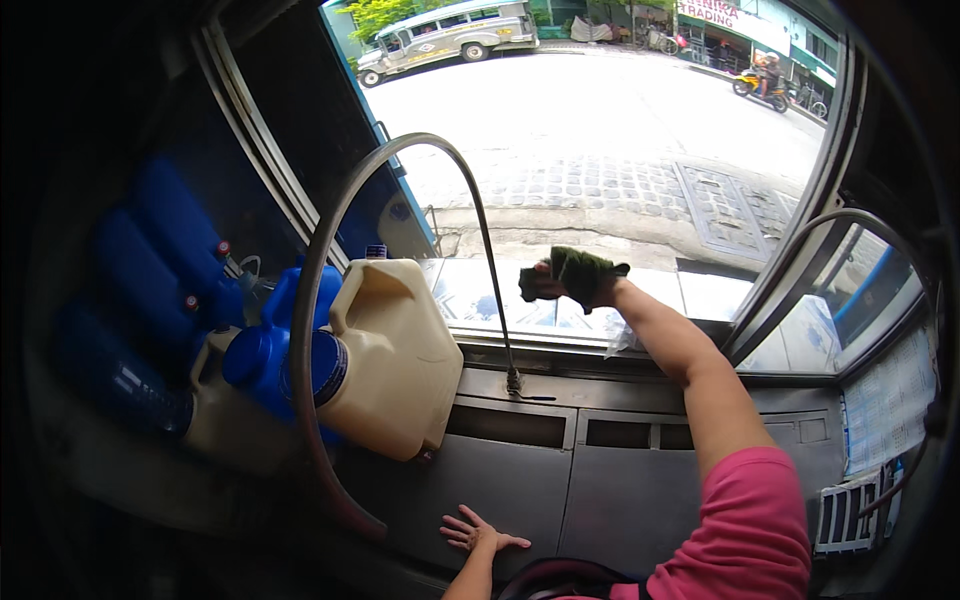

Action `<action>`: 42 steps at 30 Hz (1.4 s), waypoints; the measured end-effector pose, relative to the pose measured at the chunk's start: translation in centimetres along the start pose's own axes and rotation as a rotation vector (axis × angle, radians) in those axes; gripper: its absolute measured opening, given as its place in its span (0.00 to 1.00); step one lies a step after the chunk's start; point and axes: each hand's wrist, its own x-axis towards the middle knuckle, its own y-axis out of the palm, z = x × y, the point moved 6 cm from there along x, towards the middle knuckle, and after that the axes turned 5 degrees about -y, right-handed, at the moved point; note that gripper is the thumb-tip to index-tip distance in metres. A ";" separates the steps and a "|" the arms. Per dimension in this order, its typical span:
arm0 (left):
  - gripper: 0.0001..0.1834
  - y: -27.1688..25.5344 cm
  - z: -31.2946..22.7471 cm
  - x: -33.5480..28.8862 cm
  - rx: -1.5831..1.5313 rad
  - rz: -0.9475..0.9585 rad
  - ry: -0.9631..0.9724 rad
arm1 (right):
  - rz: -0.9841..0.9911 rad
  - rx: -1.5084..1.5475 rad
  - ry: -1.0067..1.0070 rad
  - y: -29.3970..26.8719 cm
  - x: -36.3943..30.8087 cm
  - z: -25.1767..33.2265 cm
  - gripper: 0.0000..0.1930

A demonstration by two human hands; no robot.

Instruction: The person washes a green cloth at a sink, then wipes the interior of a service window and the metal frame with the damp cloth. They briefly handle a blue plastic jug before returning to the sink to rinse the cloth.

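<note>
Two hands are working here, and only the right hand [585, 285] is gripping anything: its grip is clenching a dark green cloth [578, 272], which is bunching between the fingers and lying flat against the windshield glass [600, 150] near its lower edge. The cloth's long axis is running roughly side to side along the glass. The right arm is stretching far forward and up, its elbow nearly straight and its pink sleeve [745, 530] sitting at the shoulder. The left hand [478, 532] is lying open and empty, fingers splayed, palm bracing on the grey dashboard panel [520, 470], well apart from the cloth. To the left a cream plastic jug [392, 355] is leaning beside blue containers [270, 350], with a curved metal tube [480, 220] arching in front of the glass.
</note>
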 end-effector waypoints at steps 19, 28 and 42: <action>0.84 0.4 0.9 0.3 -0.108 -0.026 0.099 | -0.951 -0.420 0.770 -40.8 3.1 -26.4 0.38; 0.70 3.1 -0.4 4.5 -0.063 -0.187 -0.064 | -0.943 -0.883 0.485 -50.1 -14.4 -20.7 0.24; 0.70 2.5 0.2 3.9 0.003 -0.258 -0.142 | -1.978 -0.031 1.006 -32.3 -33.3 -25.2 0.10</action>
